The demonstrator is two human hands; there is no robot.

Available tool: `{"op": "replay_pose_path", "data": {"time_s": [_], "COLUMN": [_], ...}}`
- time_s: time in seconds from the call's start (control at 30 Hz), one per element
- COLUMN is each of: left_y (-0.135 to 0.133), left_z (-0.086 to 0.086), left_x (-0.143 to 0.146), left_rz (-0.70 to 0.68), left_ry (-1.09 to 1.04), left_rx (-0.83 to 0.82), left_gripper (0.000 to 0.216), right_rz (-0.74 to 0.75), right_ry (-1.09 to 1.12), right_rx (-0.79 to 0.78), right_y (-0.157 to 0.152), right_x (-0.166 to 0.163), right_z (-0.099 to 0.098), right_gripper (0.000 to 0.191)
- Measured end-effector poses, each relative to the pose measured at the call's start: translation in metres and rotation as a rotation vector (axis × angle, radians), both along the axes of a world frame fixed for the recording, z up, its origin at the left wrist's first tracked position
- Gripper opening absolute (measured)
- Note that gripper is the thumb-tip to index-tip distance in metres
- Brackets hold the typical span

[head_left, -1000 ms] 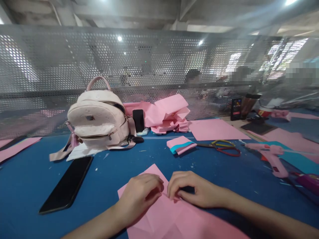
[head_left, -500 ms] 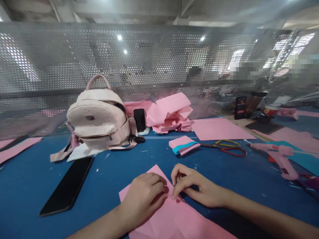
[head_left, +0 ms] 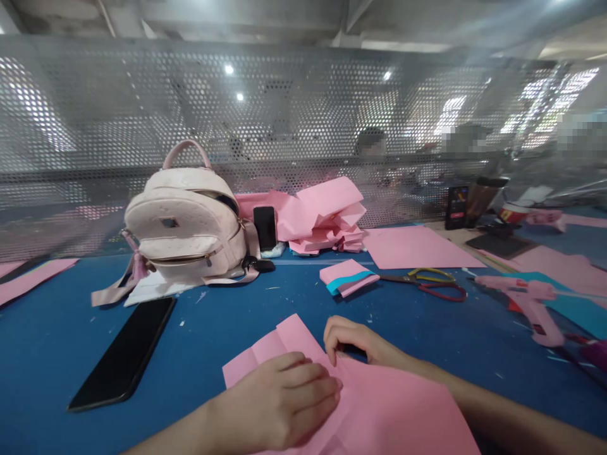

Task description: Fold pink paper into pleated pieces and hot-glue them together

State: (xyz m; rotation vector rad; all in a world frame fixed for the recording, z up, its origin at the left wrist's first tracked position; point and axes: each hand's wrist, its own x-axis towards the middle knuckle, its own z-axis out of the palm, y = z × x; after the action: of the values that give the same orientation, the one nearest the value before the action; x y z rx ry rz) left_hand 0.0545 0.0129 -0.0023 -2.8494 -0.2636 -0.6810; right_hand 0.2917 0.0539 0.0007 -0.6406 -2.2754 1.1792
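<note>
table [head_left: 57, 354]: I see blue top, paper scraps on it
backpack [head_left: 187, 224]: pale pink, far left, well apart from hands
pink sheet [head_left: 403, 411]: lies creased on table in front of me
left hand [head_left: 284, 404]: flat, fingers together, pressing sheet
right hand [head_left: 353, 341]: curled, fingertips pinching sheet's fold
phone [head_left: 123, 354]: black, left of sheet

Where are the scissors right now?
The scissors lie on the blue table, right of centre in the head view, between the small folded pink-and-teal paper and the pink glue gun.
</note>
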Motion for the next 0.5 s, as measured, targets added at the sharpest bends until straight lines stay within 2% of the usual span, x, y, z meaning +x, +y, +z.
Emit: {"op": "replay_pose_path", "data": {"time_s": [0.07,0.2,0.5], "left_y": [0.001,0.001,-0.004], "left_z": [-0.002,-0.007,-0.010], "left_x": [-0.002,-0.005,-0.010], "left_rz": [-0.034,-0.016,-0.002], "left_ry": [0.036,0.098,0.173], "left_rx": [-0.002,-0.037,-0.113], "left_gripper": [0.028,0.032,0.044], "right_rz": [-0.019,-0.027,-0.160], "right_ry": [-0.001,-0.013,-0.055], "right_rx": [0.027,0.047,0.119], "right_y": [-0.001,-0.003,-0.007], "right_x": [0.000,0.000,-0.002], "right_z": [-0.002,-0.003,0.002], "right_gripper": [0.022,0.015,0.019]}}
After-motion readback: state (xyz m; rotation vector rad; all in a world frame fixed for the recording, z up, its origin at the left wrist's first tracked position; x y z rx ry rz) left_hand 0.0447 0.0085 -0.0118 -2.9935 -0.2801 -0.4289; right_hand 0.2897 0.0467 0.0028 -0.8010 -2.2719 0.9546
